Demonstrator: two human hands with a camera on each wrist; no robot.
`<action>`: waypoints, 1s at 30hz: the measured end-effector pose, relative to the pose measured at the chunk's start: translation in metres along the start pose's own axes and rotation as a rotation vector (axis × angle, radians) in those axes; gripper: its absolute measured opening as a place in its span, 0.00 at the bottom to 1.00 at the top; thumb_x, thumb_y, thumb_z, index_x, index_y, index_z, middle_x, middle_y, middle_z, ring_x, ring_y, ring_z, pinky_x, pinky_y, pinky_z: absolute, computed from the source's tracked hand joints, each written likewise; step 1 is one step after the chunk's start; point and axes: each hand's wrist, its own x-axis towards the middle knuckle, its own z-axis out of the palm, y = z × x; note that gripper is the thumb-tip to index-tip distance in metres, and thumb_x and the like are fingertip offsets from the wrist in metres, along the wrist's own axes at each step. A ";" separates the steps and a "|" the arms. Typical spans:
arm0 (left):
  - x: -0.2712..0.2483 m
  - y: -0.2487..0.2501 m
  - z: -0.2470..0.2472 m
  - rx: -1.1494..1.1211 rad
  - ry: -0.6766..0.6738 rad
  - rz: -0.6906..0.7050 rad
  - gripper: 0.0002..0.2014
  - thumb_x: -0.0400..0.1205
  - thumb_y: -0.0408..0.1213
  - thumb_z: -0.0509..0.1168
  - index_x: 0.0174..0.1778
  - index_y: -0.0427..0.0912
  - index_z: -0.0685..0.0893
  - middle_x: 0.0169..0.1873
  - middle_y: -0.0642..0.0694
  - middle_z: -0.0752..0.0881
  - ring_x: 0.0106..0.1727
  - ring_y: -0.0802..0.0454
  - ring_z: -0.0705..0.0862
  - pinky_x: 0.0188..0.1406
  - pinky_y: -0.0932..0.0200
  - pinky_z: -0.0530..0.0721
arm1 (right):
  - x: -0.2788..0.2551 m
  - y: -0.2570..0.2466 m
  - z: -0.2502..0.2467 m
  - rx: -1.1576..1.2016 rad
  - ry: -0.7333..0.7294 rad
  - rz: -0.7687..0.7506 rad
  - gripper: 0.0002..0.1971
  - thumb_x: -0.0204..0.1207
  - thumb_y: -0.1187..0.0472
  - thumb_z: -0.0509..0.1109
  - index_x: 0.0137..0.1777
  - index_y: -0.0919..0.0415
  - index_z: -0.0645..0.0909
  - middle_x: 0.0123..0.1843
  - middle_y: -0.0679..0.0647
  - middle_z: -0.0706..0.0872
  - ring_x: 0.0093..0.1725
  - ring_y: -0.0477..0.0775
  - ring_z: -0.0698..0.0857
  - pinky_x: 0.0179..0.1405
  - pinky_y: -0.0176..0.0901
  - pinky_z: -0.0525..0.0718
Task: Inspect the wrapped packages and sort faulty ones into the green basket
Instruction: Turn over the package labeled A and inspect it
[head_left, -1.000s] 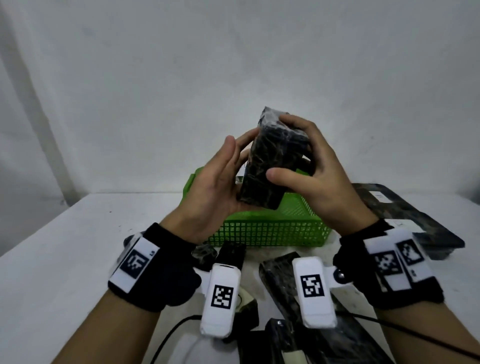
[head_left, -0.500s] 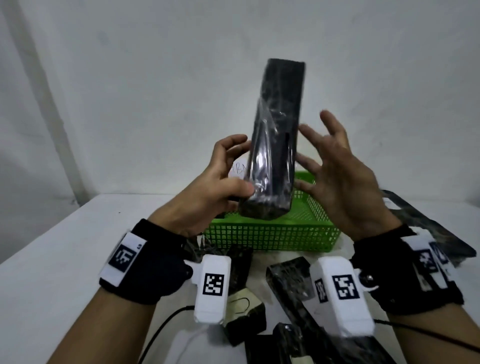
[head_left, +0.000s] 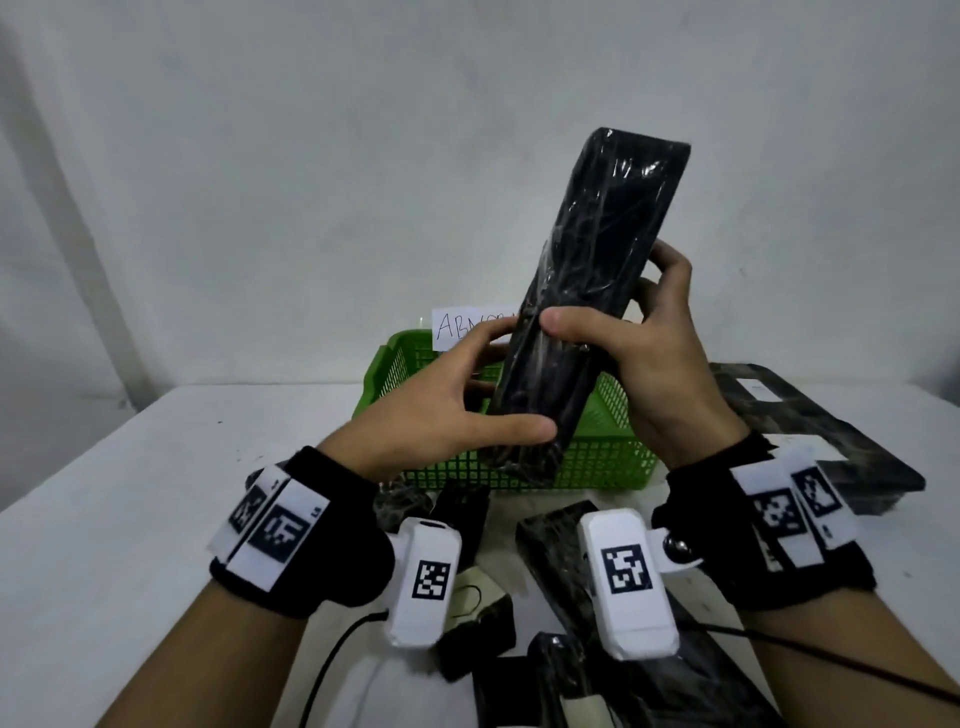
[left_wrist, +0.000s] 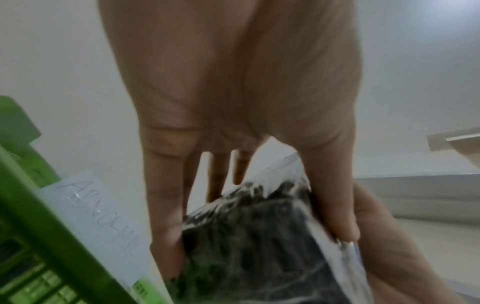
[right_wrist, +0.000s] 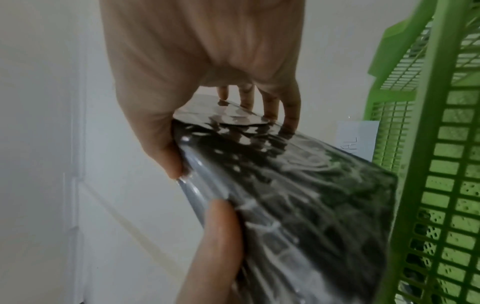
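Held one wrapped package (head_left: 587, 312) up in front of me, standing on end and leaning to the right, above the near wall of the green basket (head_left: 597, 462). Judged it stiff, box-like under the film, and not heavy, since a light two-handed hold kept it upright. The wrap looked glossy and wrinkled (probably slick, with loose folds that would slide before the box did), so best taken by the narrow edges and corners, not the broad shiny face. My left hand (head_left: 441, 410) was curled round the lower end: thumb across the near bottom corner, fingers (left_wrist: 166, 216) reaching behind the far edge. My right hand (head_left: 649, 358) gripped the middle: thumb pressed on the front face, fingers (right_wrist: 288, 115) wrapped onto the back. The package thus sat between both thumbs in front and both sets of fingers behind, its top half standing free above them. Could not tell from here whether the film was torn. Other dark wrapped packages (head_left: 831, 441) lay on the bench (head_left: 156, 493) near the basket, whose paper label (head_left: 467, 325) was half hidden by the package.
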 end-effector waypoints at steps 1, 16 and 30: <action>-0.001 0.000 -0.002 0.049 0.042 0.014 0.42 0.66 0.55 0.82 0.75 0.72 0.68 0.72 0.63 0.79 0.70 0.61 0.81 0.71 0.49 0.81 | 0.000 -0.002 0.000 -0.006 -0.022 0.003 0.50 0.58 0.58 0.86 0.78 0.47 0.62 0.70 0.52 0.81 0.58 0.47 0.91 0.62 0.57 0.89; -0.006 -0.004 -0.024 0.017 0.193 0.145 0.33 0.76 0.32 0.68 0.80 0.48 0.74 0.71 0.57 0.83 0.73 0.61 0.79 0.61 0.62 0.85 | -0.016 -0.040 0.010 0.147 -0.235 -0.035 0.33 0.68 0.63 0.76 0.74 0.48 0.76 0.66 0.50 0.86 0.60 0.55 0.91 0.46 0.66 0.92; -0.012 0.026 -0.025 -0.277 0.249 0.023 0.34 0.83 0.69 0.40 0.70 0.60 0.83 0.70 0.51 0.84 0.72 0.47 0.82 0.69 0.32 0.77 | -0.026 -0.029 0.015 -0.239 -0.402 -0.397 0.37 0.66 0.71 0.84 0.71 0.50 0.73 0.78 0.46 0.73 0.79 0.47 0.74 0.62 0.52 0.89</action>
